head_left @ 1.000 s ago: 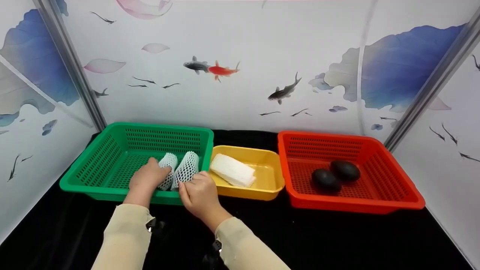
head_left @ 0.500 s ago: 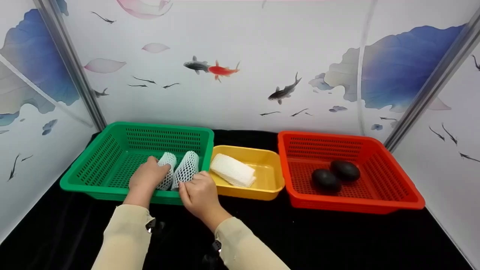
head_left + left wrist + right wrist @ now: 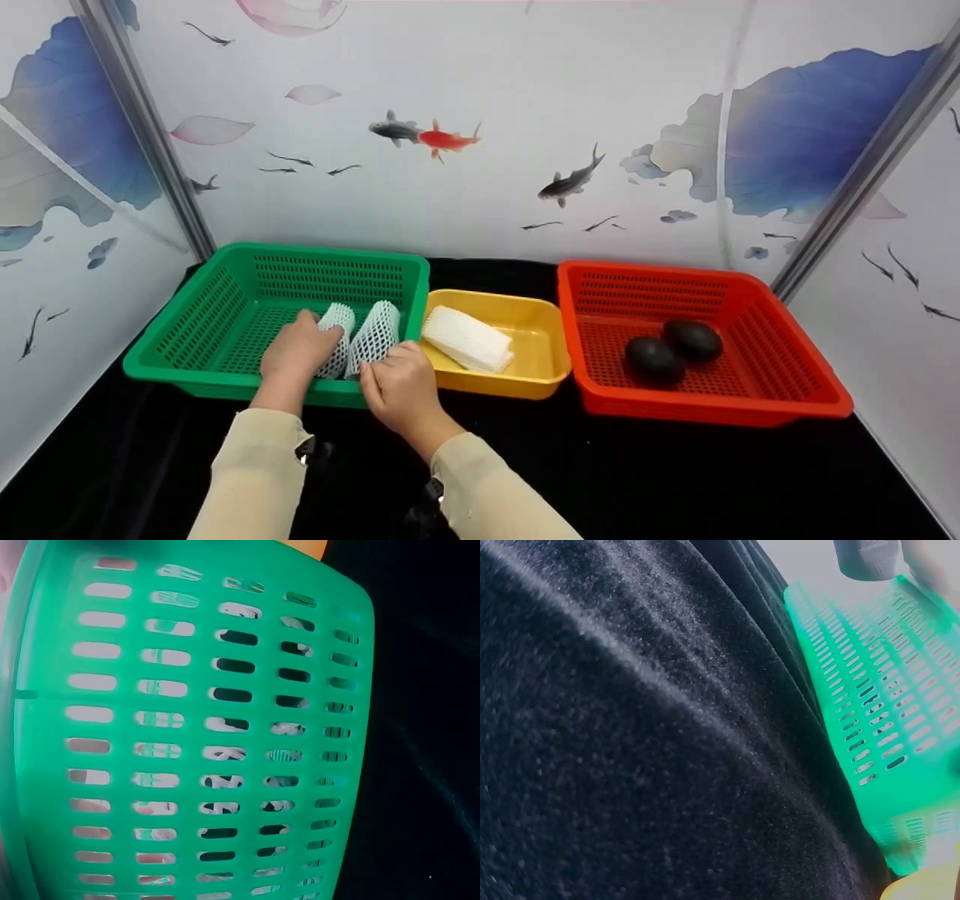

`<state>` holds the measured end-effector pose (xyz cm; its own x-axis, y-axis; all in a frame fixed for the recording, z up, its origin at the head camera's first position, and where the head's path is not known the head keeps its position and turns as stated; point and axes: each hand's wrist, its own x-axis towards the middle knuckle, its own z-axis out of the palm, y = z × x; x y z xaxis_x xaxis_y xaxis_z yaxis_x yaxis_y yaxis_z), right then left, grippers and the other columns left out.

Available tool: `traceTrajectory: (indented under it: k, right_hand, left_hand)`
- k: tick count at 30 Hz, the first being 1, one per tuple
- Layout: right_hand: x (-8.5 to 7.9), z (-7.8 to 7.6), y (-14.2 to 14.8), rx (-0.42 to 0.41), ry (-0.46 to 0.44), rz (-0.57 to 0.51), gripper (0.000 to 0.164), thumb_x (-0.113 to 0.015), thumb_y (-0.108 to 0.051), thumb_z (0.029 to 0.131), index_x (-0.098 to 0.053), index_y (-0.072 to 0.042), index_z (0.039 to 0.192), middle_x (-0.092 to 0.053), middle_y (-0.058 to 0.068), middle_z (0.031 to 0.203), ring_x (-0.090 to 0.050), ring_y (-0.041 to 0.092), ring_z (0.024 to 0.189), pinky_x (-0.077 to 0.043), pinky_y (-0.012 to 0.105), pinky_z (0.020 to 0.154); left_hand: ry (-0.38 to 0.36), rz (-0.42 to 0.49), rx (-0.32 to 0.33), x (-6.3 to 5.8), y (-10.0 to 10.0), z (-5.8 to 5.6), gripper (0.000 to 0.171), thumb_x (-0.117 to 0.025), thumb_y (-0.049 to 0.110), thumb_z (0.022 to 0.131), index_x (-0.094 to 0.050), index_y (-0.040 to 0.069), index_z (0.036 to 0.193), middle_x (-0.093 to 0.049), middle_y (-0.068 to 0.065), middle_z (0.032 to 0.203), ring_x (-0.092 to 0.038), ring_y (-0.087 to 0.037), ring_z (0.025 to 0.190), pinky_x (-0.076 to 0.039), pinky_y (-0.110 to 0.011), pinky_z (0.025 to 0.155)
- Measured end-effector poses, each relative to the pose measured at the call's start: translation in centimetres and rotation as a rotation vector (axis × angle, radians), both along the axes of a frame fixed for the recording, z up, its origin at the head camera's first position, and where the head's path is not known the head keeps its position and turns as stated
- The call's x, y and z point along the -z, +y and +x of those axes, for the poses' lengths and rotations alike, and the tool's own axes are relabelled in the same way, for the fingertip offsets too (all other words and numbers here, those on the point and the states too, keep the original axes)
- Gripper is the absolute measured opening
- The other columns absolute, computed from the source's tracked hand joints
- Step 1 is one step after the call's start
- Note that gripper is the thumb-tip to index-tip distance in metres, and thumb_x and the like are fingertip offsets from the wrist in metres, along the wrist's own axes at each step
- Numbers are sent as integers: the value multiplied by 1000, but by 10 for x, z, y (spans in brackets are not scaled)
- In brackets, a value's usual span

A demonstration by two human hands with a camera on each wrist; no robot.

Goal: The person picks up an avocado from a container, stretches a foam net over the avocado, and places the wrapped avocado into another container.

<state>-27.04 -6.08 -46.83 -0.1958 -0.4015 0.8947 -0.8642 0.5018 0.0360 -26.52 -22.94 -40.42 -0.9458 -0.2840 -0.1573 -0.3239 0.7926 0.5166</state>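
Observation:
In the head view, two white foam net sleeves with dark contents stand at the right side of a green basket [image 3: 187, 379]. My left hand [image 3: 298, 352] reaches over the near rim, its thumb curled against the left foam net sleeve [image 3: 337, 322]; its other fingertips are hidden. At the near right corner, my right hand [image 3: 401, 386] has curled fingers, with thumb and forefinger at the lower end of the right foam net sleeve [image 3: 377, 330]. In the left wrist view, netting and dark patches show through slots of the green basket [image 3: 45, 735].
Beside the green basket, a yellow tray [image 3: 544, 352] holds white foam netting [image 3: 466, 339]. Farther right, a red basket [image 3: 720, 409] contains two dark oval fruits [image 3: 654, 360] resembling avocados. Black cloth [image 3: 675, 480] covers the table, and printed panels [image 3: 480, 195] rise behind and at both sides.
The camera view shifts very slightly. Both hands and the two foam net sleeves keep nearly the same places throughout.

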Motion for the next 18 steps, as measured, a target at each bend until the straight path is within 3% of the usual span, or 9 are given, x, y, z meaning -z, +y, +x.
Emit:
traceTrajectory:
  k: [18]
  right_hand:
    - [4,-1,-1,-7,-54,-3,37,-64,-12,85,-53,-14,50,-47,-3,46,-39,14,47,-43,29,63]
  left_hand:
    - [120,-64,-22,2,5,4,59,-48,35,100,-38,-6,141,-47,-33,130,-51,-50,110,-45,-60,85]
